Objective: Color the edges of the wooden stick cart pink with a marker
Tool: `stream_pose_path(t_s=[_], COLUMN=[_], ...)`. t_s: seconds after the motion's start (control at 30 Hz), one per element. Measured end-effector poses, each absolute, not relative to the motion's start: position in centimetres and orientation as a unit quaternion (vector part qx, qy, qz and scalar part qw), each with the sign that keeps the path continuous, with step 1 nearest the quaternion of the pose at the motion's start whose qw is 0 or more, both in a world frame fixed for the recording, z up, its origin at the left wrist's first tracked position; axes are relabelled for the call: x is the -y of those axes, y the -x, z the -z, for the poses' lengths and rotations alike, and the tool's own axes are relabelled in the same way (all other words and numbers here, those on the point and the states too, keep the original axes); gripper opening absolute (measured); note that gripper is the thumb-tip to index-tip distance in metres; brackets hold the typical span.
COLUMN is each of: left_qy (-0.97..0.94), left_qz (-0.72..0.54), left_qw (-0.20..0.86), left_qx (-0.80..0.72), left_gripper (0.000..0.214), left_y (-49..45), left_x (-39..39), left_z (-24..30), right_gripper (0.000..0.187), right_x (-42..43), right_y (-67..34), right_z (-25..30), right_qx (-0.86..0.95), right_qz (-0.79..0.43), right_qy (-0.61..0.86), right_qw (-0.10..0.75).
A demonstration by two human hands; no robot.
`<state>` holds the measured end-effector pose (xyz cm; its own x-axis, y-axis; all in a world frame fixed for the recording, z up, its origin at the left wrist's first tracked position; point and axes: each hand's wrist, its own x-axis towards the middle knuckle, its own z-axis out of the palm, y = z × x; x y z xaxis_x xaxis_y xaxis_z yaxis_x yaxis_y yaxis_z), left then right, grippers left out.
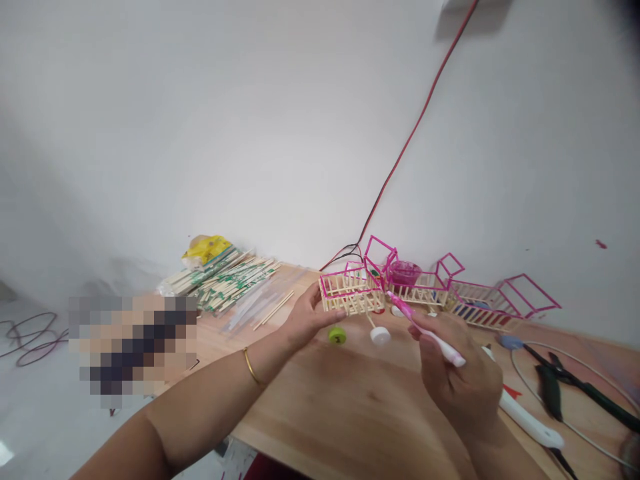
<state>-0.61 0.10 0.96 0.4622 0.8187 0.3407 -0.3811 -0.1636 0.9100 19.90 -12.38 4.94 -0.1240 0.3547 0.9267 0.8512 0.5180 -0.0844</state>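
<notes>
Our left hand (307, 320) pinches the stick frame (350, 297). Our right hand (457, 373) grips the brush (425, 330), which slants up-left, its tip seemingly touching the frame's right end.

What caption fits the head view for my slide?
Left hand steadies a stick frame with wheels on a wooden table while right hand applies a pink marker.

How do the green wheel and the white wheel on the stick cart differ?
Colour: the green wheel is lime green, the white wheel plain white. Position: the green wheel sits just under the left hand gripping the stick cart; the white wheel hangs free between both hands, on a visible stick axle. Both are small round discs below the cart, similar in size. The right hand holds a pink pen.
</notes>
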Motion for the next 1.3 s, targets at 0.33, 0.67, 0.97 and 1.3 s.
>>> stream_pose_path(t_s=[0.33,0.67,0.97,1.3], left_qy=[-0.585,-0.556,-0.581,-0.552], left_qz=[-0.475,-0.432,-0.332,-0.433], left_qw=[0.629,0.703,0.741,0.679], left_qx=[-0.19,-0.104,-0.053,-0.217], left_gripper=[0.075,0.07,0.079,0.055], left_y=[0.6,0.7,1.1,0.7], left_x=[-0.3,-0.4,0.5,-0.3], left_z=[-0.8,-0.9,-1.9,-0.6], right_gripper=[0.024,0.022,0.059,0.067], right_x=[12.2,11.9,10.4,10.4], right_y=[-19.7,-19.9,-20.6,-18.9], right_z=[-5.1,-4.1,-2.2,-2.2], right_qx=[0.72,0.593,0.577,0.536], right_qz=[0.24,0.151,-0.183,-0.079], right_qy=[0.421,0.527,0.479,0.573], right_qw=[0.496,0.59,0.636,0.615])
